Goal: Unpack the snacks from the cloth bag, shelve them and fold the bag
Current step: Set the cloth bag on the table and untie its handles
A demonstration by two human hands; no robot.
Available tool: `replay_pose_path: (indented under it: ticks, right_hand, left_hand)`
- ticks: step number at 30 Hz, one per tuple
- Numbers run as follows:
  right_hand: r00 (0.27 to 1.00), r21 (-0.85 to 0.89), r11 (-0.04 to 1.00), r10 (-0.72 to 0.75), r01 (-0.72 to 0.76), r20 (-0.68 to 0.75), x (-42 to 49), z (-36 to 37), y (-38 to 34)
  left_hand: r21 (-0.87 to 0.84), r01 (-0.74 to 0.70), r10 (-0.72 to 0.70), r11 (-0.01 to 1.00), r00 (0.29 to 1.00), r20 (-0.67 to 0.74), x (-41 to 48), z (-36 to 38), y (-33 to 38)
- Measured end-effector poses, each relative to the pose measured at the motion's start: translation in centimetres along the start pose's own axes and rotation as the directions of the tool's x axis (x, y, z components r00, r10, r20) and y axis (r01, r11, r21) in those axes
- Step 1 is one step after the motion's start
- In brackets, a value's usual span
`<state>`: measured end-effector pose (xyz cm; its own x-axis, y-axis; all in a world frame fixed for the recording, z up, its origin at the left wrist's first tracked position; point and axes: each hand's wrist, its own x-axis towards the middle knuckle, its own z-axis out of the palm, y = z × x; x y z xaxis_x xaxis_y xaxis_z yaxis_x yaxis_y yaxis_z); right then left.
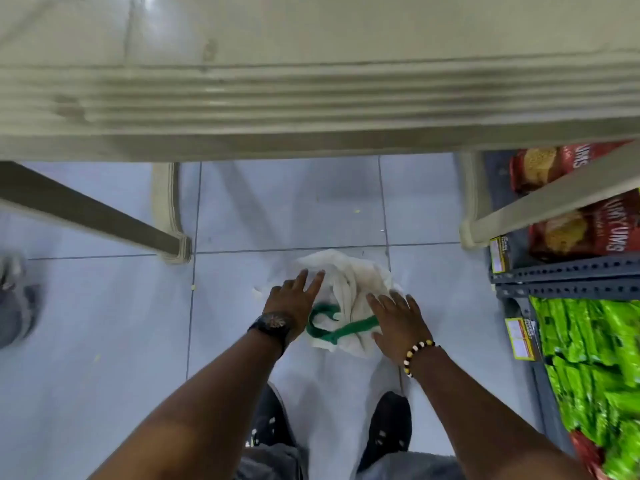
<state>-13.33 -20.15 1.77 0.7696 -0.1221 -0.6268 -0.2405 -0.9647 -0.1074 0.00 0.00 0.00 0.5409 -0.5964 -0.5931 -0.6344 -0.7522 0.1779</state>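
A crumpled white cloth bag point(353, 282) with green handles point(332, 329) lies on the pale floor tiles between my feet and a plastic table. My left hand point(294, 296), with a dark watch on its wrist, lies on the bag's left side with straight, spread fingers. My right hand point(398, 323), with a bead bracelet on its wrist, rests flat on the bag's right side, over one end of a green handle. Red snack packs point(575, 230) and green snack packs point(588, 358) lie on the grey metal shelf point(561, 271) at the right.
A beige plastic table point(311, 81) fills the top of the view; its legs point(173, 216) stand left and right of the bag. Another person's shoe point(14, 299) is at the far left. My dark shoes point(391, 431) stand just behind the bag.
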Motion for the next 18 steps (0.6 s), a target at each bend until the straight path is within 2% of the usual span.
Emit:
replay_pose_path:
  ticks: [2,4,6,9,12,15,18]
  right_hand:
    - [0.999,0.033,0.999,-0.023,0.025,-0.038,1.0,0.5,0.3]
    - [0.998,-0.043,0.998,-0.040,0.038,-0.049,2.3,1.6,0.6]
    - [0.994,-0.047,0.998,-0.054,0.049,-0.098,3.3,2.6,1.0]
    - [0.979,-0.041,0.997,-0.070,0.063,-0.192,3.5,1.8,0.9]
    - [0.973,0.084,0.996,-0.020,0.040,-0.231,3.1,0.7,0.7]
    - [0.981,0.237,0.971,0.010,0.036,-0.192,2.3,0.2,0.6]
    - [0.984,0.385,0.923,0.060,0.009,-0.166,1.9,-0.7,0.5]
  left_hand:
    - [0.056,0.000,0.001,0.998,1.000,-0.009,1.4,0.4,-0.1]
    - [0.127,-0.029,0.032,0.991,0.999,-0.021,2.8,1.6,-0.2]
    - [0.161,-0.040,0.033,0.986,0.998,0.046,3.7,2.2,0.1]
    - [0.190,-0.004,-0.004,0.982,0.999,0.042,4.4,2.4,0.3]
    - [0.077,0.018,-0.018,0.997,1.000,-0.002,4.1,2.9,0.1]
    - [-0.071,-0.043,0.042,0.997,0.999,-0.010,3.3,3.7,-0.1]
    - [-0.046,-0.106,0.108,0.993,0.994,0.034,3.2,4.8,-0.1]
